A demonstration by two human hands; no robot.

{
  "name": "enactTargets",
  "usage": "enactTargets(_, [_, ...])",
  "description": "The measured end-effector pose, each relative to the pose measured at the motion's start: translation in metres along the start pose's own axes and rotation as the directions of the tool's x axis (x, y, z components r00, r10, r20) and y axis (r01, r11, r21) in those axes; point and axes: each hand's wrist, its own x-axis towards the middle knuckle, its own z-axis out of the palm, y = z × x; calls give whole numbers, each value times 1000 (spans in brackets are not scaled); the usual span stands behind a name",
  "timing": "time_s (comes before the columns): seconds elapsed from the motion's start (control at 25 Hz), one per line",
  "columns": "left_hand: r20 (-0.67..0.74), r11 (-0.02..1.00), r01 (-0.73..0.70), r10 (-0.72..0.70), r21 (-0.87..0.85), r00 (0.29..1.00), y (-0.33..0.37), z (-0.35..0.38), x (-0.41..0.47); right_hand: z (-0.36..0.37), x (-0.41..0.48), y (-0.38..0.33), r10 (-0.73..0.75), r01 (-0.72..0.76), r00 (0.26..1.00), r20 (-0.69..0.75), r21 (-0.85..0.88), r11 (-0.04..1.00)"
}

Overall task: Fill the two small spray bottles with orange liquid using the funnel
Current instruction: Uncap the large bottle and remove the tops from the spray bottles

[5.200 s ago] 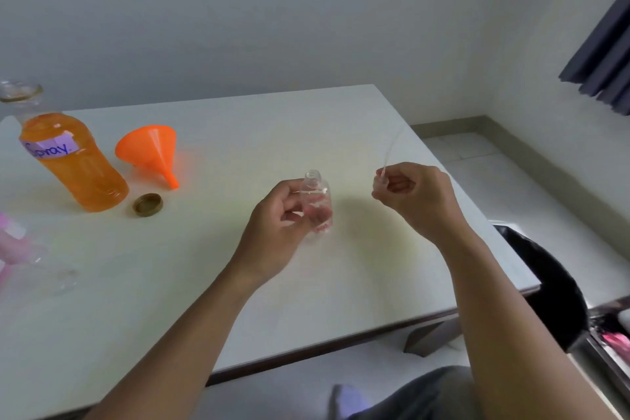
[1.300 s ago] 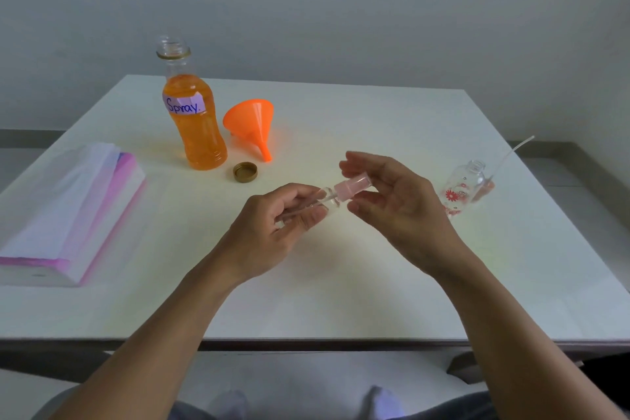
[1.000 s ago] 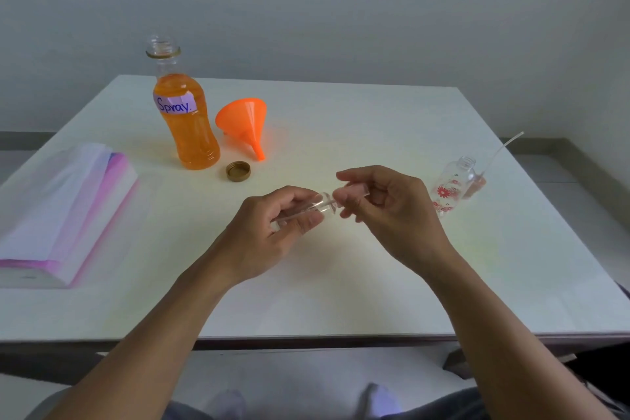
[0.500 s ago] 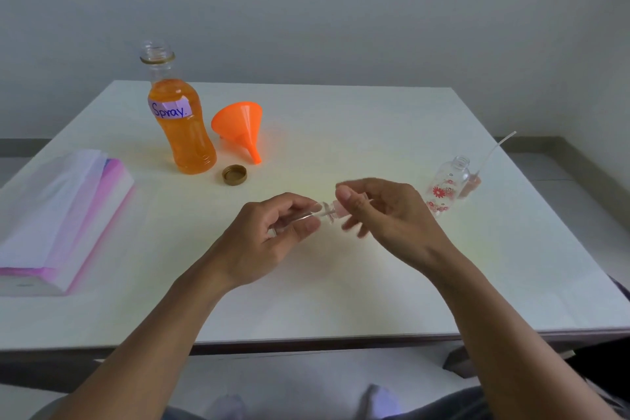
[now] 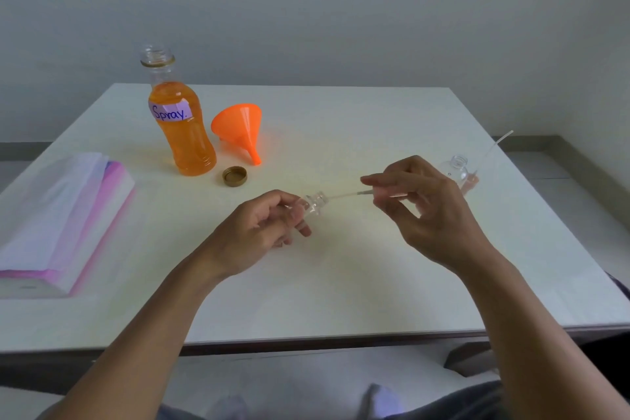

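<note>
- A person sits at a white table [image 5: 341, 283], seen from a head-worn camera looking down at two bare hands held above the middle of it
- The left hand [image 5: 259, 232] has its grip closed around a small clear spray bottle [image 5: 312, 204], held tilted with its open neck pointing right; the bottle looks empty
- The right hand [image 5: 422, 208] has its grip pinched on the sprayer top, which is mostly hidden by the fingers; its thin dip tube [image 5: 344, 195] runs from the fingers to the bottle's neck, so the top is off its thread and nearly out
- A second small spray bottle [image 5: 456, 170] stands on the table behind the right hand, open and seemingly empty; its own sprayer with a long tube [image 5: 494, 147] lies just beside it
- An orange funnel [image 5: 240, 129] lies on its side at the far left, just beside a tall bottle of orange liquid [image 5: 182, 126]; that bottle is uncapped, its gold cap [image 5: 235, 176] resting near its base
- A handwritten label on the tall bottle reads "Spray."; no other writing is legible
- A pink and white folded stack [image 5: 58, 215] lies at the left edge
- The step in hand appears to be opening the bottles; no filling has begun
- Next likely calls for drawing the tube clear, setting the sprayer down, standing the bottle upright and seating the funnel's spout in its narrow neck
</note>
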Motion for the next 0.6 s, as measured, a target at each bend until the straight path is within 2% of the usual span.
enactTargets(0.08, [-20,1000,-6,6,-22,1000,1,0,1,-3,-2,-1,55,-53,998,-40,35,998])
enactTargets(0.24, [-136,994,-8,-7,-106,991,0,2,8,-5,1,-8,277,-219,948,-158,308,926])
enactTargets(0.36, [-249,978,-31,-22,-207,968,-3,11,14,10,8,0,368,-315,904,-218,242,918])
enactTargets(0.48, [-277,987,-59,14,-152,961,-4,27,22,33,16,16,390,-357,894,-218,176,917])
enactTargets(0.6, [-282,991,-86,54,-101,958,-4,46,31,49,23,30,344,-346,911,-229,33,938])
